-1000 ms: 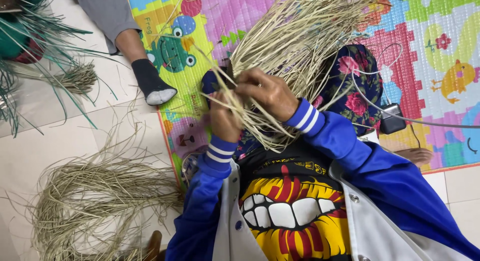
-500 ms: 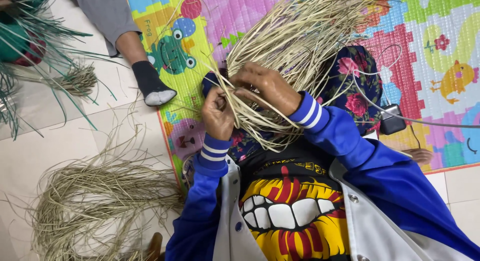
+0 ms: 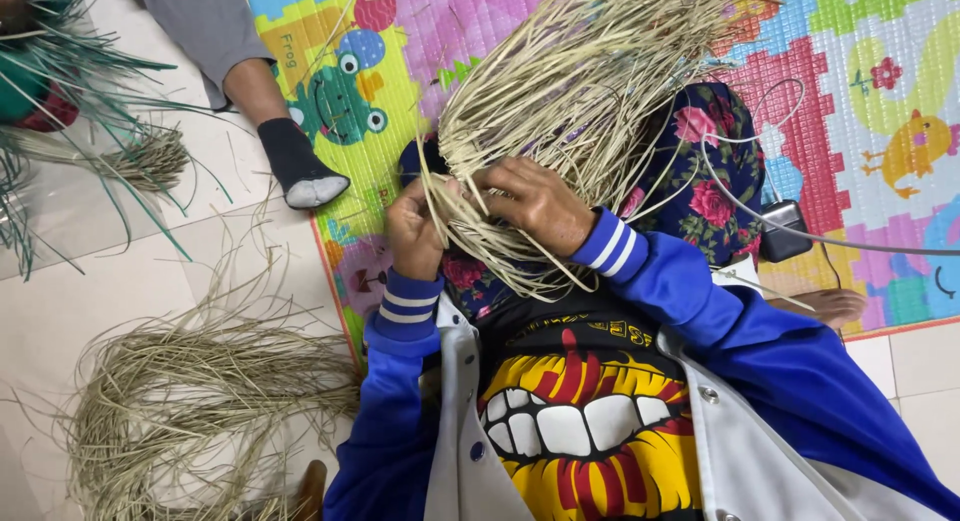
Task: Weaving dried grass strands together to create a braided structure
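A thick bundle of pale dry straw strands (image 3: pixel 590 81) fans out from my lap over the colourful play mat (image 3: pixel 470 21). My left hand (image 3: pixel 415 231) is closed around a few strands at the bundle's near end. My right hand (image 3: pixel 535 203) lies on top of the same end, fingers curled into the straw and pinching strands. Both hands are close together, just above my flowered trousers (image 3: pixel 700 171). The very ends of the strands under my hands are partly hidden.
A loose heap of the same straw (image 3: pixel 190 401) lies on the white tiled floor at the left. Another person's leg with a dark sock (image 3: pixel 295 161) rests on the mat's edge. Green strands (image 3: pixel 60 101) spread at the far left. A small black device with a white cable (image 3: pixel 785 231) lies by my right knee.
My left hand has shifted a little down and left along the strands, while my right hand has stayed on the bundle's end. The straw has shifted only slightly.
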